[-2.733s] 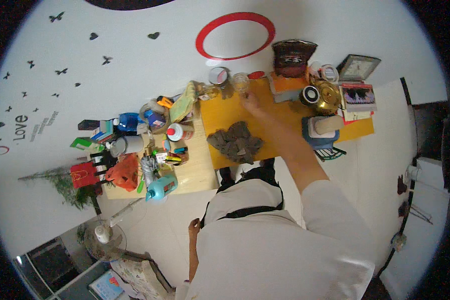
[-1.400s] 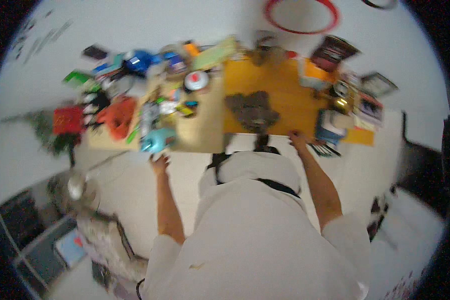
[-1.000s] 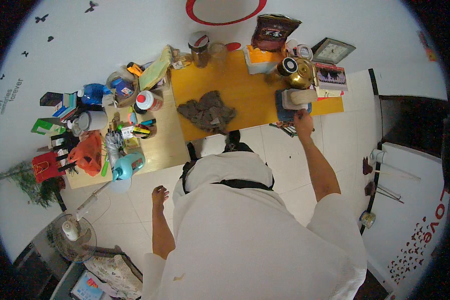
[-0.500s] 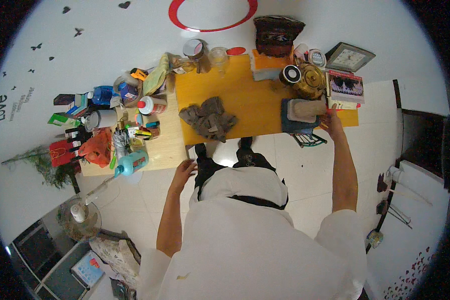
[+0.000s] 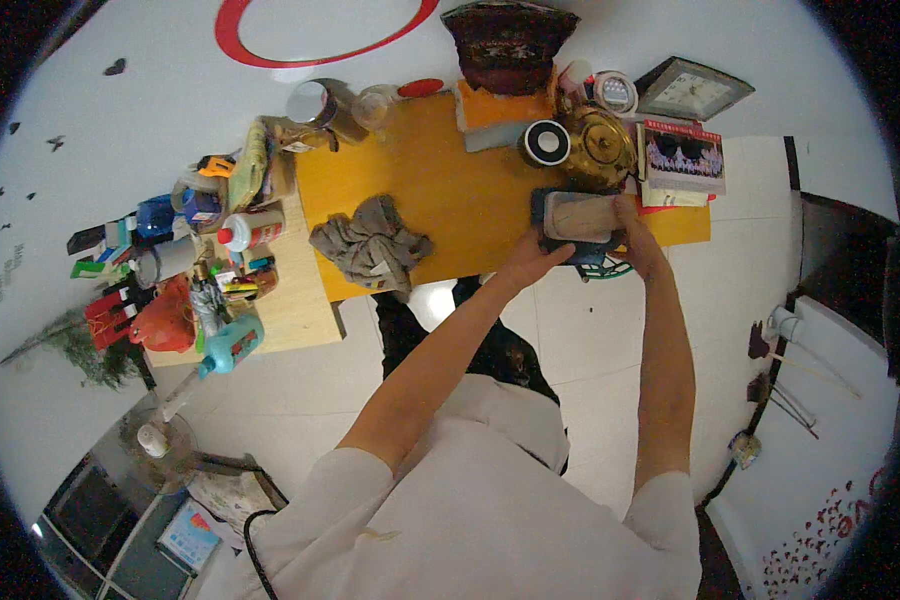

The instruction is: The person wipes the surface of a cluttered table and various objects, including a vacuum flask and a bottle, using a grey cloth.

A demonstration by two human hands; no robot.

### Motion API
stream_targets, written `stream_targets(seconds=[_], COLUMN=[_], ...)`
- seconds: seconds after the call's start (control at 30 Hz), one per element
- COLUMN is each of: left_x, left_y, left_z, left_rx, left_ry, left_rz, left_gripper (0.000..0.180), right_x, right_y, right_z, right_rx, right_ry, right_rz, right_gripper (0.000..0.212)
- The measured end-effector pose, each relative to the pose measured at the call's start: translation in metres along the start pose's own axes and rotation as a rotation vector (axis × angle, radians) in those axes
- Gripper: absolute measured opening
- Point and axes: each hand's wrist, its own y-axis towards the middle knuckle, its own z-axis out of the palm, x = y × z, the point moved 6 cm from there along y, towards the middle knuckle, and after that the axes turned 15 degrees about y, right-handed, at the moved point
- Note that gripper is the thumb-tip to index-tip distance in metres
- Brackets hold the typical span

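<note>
A pale rectangular box with a tan top lies on a dark blue flat item at the right front of the yellow table. My left hand grips the near left corner of the dark blue item, thumb stretched along its front edge. At the box's right end, my right hand has its fingers curled round the edge; some fingertips are hidden. A crumpled grey-brown cloth lies further left on the table, touched by neither hand.
Behind the box stand a golden kettle, a round black-and-white canister and a framed clock. A group photo leans at the right. Left, a lighter table carries several bottles and a red bag. A green-framed stool shows below the table.
My left hand has come up from beside my body to the dark blue item's left corner. My right hand has shifted slightly left along the box. The view has also shifted.
</note>
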Motion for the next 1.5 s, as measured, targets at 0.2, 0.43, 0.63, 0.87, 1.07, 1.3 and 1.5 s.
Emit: stream_targets(seconds=[0.2,0.43,0.63,0.87,1.07,1.3,1.5], left_x=[0.054,0.039,0.069,0.115,0.124,0.163,0.156], left_y=[0.037,0.001,-0.033,0.015,0.067,0.077,0.071], left_z=[0.03,0.003,-0.085,-0.206,-0.212,-0.203,-0.2], left_rx=[-0.057,-0.011,-0.237,-0.475,-0.402,-0.551,-0.434], left_ry=[-0.228,-0.426,-0.507,-0.325,-0.344,-0.356,-0.53], left_rz=[-0.164,-0.125,0.023,-0.05,0.037,-0.03,-0.06], left_gripper=[0.1,0.087,0.087,0.086,0.106,0.101,0.096], right_x=[-0.01,-0.026,-0.079,-0.075,-0.077,-0.057,-0.04], right_y=[-0.008,-0.052,-0.08,-0.023,0.031,0.006,0.021], right_z=[0.018,0.032,0.136,0.281,0.309,0.347,0.365], right_rx=[0.075,0.11,0.261,0.327,0.442,0.257,0.29], right_ry=[0.009,0.044,0.416,0.743,0.966,0.905,0.992], right_rz=[-0.048,-0.065,0.039,0.051,-0.007,0.073,0.032], right_gripper=[0.073,0.072,0.07,0.062,0.067,0.062,0.061])
